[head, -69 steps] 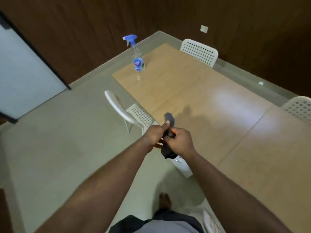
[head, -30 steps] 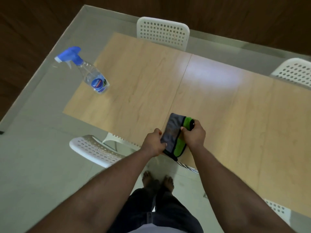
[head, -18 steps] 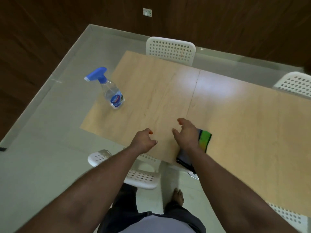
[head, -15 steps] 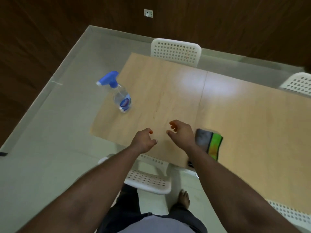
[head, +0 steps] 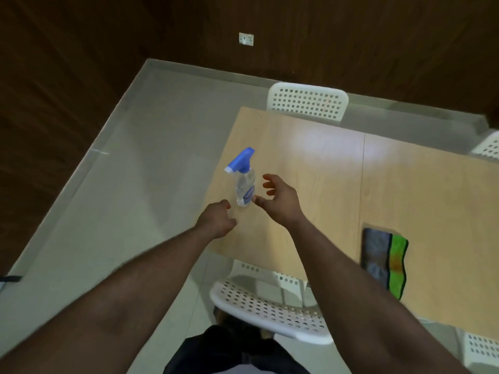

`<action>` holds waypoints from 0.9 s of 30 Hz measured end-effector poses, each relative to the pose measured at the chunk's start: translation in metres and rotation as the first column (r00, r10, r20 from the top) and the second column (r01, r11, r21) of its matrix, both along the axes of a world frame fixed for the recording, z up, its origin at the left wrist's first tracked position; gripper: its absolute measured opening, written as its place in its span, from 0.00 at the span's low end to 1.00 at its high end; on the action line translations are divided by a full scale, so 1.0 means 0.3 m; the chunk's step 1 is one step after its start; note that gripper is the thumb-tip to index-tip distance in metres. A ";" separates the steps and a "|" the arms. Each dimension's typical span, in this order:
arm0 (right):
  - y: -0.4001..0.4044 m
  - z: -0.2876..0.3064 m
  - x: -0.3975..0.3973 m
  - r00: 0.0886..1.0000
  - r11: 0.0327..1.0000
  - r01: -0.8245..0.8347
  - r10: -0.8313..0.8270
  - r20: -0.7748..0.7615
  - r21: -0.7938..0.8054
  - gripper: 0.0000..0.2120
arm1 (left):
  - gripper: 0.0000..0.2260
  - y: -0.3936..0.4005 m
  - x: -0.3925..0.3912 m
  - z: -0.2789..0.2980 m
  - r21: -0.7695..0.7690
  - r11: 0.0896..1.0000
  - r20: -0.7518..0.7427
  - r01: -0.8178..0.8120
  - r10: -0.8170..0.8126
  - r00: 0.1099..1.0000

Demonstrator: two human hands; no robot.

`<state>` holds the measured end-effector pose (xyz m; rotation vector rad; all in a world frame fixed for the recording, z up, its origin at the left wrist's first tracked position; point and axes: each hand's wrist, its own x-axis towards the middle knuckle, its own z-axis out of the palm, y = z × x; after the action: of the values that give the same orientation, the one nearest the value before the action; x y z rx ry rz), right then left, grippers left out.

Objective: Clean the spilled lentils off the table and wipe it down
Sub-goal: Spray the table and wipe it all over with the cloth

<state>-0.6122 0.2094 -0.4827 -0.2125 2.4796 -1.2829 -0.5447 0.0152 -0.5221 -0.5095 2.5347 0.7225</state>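
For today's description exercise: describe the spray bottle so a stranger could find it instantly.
Start at the long wooden table and go to its left end. There the spray bottle stands upright: clear, with a blue trigger top, unlike the flat grey-and-green cloth lying further right.

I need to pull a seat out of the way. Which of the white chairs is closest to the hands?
The white perforated chair tucked under the table's near edge, directly below the forearms. The other chairs stand at the far side and the right edges.

White perforated chairs [head: 306, 103] around the table; wall socket [head: 246, 39] on dark panelling
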 end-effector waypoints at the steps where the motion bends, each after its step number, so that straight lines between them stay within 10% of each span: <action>1: -0.014 0.001 -0.016 1.000 1.000 -0.008 0.008 -0.004 -0.017 0.37 | 0.30 -0.008 -0.010 0.002 -0.002 1.000 0.001 0.006 -0.006 1.000; 11: -0.128 0.036 -0.168 0.988 0.980 -0.154 0.148 -0.055 -0.125 0.27 | 0.34 -0.104 -0.139 -0.044 -0.019 0.989 -0.013 0.144 -0.144 0.989; 19: -0.237 0.019 -0.338 0.995 0.973 0.037 -0.058 -0.086 -0.229 0.19 | 0.21 -0.221 -0.477 -0.212 -0.014 0.953 -0.016 0.303 -0.303 0.953; 27: -0.394 0.041 -0.531 0.978 0.898 0.208 -0.201 0.059 -0.388 0.22 | 0.38 -0.227 -0.691 -0.136 -0.055 0.844 -0.065 0.534 -0.537 0.841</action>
<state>-0.7714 0.0911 -0.4705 -0.0328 2.2505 -1.8588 -0.7521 -0.0529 -0.5630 0.2332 2.5767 0.4887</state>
